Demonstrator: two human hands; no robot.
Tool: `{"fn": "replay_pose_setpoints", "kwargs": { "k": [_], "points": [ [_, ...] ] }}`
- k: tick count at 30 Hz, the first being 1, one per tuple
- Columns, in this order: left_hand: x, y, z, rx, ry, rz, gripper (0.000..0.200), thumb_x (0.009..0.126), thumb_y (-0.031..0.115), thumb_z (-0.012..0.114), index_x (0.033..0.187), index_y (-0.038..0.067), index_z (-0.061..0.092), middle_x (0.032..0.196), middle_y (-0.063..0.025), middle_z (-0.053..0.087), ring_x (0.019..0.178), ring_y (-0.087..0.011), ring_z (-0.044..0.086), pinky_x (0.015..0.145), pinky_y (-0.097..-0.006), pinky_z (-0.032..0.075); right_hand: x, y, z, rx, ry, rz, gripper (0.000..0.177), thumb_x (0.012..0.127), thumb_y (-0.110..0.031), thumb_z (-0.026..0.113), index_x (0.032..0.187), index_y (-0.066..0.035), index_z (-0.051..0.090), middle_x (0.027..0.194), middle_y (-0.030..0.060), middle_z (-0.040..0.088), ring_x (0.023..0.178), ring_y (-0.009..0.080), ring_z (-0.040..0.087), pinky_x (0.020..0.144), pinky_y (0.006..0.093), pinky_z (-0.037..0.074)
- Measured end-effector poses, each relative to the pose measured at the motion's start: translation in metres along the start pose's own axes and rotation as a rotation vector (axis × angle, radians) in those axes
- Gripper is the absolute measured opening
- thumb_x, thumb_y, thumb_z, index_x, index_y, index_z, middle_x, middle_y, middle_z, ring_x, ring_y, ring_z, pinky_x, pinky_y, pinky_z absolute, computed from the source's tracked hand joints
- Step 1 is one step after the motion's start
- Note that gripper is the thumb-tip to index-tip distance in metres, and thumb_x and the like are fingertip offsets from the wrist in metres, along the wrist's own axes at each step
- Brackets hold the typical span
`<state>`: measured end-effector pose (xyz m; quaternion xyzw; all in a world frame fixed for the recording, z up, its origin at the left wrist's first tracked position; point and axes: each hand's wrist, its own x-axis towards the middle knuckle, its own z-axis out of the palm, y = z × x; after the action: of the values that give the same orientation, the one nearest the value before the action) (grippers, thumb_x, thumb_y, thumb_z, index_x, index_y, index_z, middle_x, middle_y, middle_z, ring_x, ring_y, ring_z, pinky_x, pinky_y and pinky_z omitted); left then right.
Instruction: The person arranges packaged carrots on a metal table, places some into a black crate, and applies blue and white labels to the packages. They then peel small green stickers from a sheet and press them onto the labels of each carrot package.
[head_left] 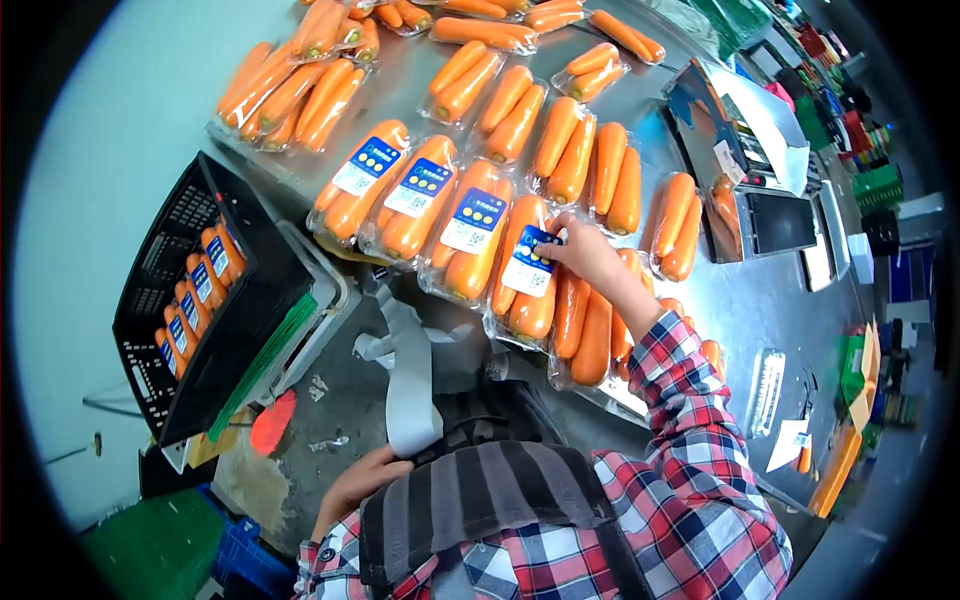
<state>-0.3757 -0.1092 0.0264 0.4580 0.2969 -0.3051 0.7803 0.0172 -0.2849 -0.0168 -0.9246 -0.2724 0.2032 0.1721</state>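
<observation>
My right hand (588, 252) reaches over a clear-wrapped pack of carrots (530, 315). Its thumb and fingertips are closed at the upper edge of a blue-and-white label (530, 265) lying on that pack. Low at my waist, my left hand (362, 482) has its fingers together at the lower end of a white paper strip (408, 385); its fingertips are partly hidden. To the left in the same row, three carrot packs (465, 240) bear matching labels. Unlabelled carrot packs (583, 330) lie under and beyond my right forearm.
A black crate (185, 400) on the left holds several labelled carrot packs. More wrapped carrots (325, 105) cover the far side of the metal table (400, 88). A device with a dark screen (782, 222) and an open box (745, 110) stand on the right.
</observation>
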Motion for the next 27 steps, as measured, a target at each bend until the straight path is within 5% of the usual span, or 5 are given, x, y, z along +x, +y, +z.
{"fn": "replay_pose_setpoints", "kwargs": {
  "k": [9, 16, 22, 24, 27],
  "points": [
    [0.041, -0.019, -0.012, 0.212, 0.490, 0.311, 0.031, 0.088, 0.027, 0.055, 0.084, -0.003, 0.062, 0.074, 0.0009, 0.058, 0.070, -0.0066, 0.049, 0.065, -0.0222, 0.039, -0.098, -0.078, 0.000, 0.330, 0.117, -0.627, 0.018, 0.081, -0.014, 0.063, 0.094, -0.006, 0.055, 0.067, 0.0086, 0.056, 0.062, 0.0231, 0.059, 0.057, 0.0319, 0.048],
    [0.023, 0.005, -0.009, -0.044, 0.449, 0.622, 0.034, 0.087, 0.024, 0.053, 0.067, -0.003, 0.057, 0.063, 0.0026, 0.053, 0.061, -0.0051, 0.044, 0.057, -0.0232, 0.035, -0.159, -0.168, 0.039, 0.209, -0.105, -1.149, 0.030, 0.071, -0.015, 0.068, 0.093, -0.004, 0.051, 0.092, 0.0125, 0.053, 0.090, 0.0308, 0.053, 0.078, 0.0382, 0.044],
    [0.030, -0.006, -0.008, 0.249, 0.605, 0.545, 0.024, 0.083, 0.016, 0.052, 0.076, -0.006, 0.060, 0.071, -0.0046, 0.061, 0.068, -0.0142, 0.056, 0.062, -0.0270, 0.041, -0.192, -0.166, 0.062, -0.018, 0.026, -1.222, 0.012, 0.068, -0.012, 0.057, 0.076, -0.006, 0.049, 0.084, 0.0083, 0.051, 0.084, 0.0228, 0.052, 0.069, 0.0315, 0.045],
    [0.059, -0.020, -0.028, -0.493, 0.555, 0.423, 0.022, 0.083, 0.018, 0.054, 0.085, -0.003, 0.060, 0.085, -0.0091, 0.063, 0.074, -0.0178, 0.058, 0.067, -0.0296, 0.044, -0.208, -0.160, 0.052, 0.088, 0.134, -1.211, 0.012, 0.069, -0.011, 0.057, 0.079, -0.007, 0.051, 0.088, 0.0089, 0.052, 0.088, 0.0233, 0.053, 0.070, 0.0314, 0.045],
    [0.078, -0.043, -0.072, -0.659, 0.571, 0.568, 0.026, 0.086, 0.019, 0.051, 0.099, -0.003, 0.056, 0.095, -0.0113, 0.061, 0.089, -0.0205, 0.061, 0.081, -0.0331, 0.049, -0.218, -0.128, 0.008, 0.343, 0.204, -0.862, 0.009, 0.077, -0.007, 0.058, 0.085, -0.006, 0.054, 0.091, 0.0084, 0.054, 0.087, 0.0253, 0.055, 0.074, 0.0336, 0.046]
  ]
}}
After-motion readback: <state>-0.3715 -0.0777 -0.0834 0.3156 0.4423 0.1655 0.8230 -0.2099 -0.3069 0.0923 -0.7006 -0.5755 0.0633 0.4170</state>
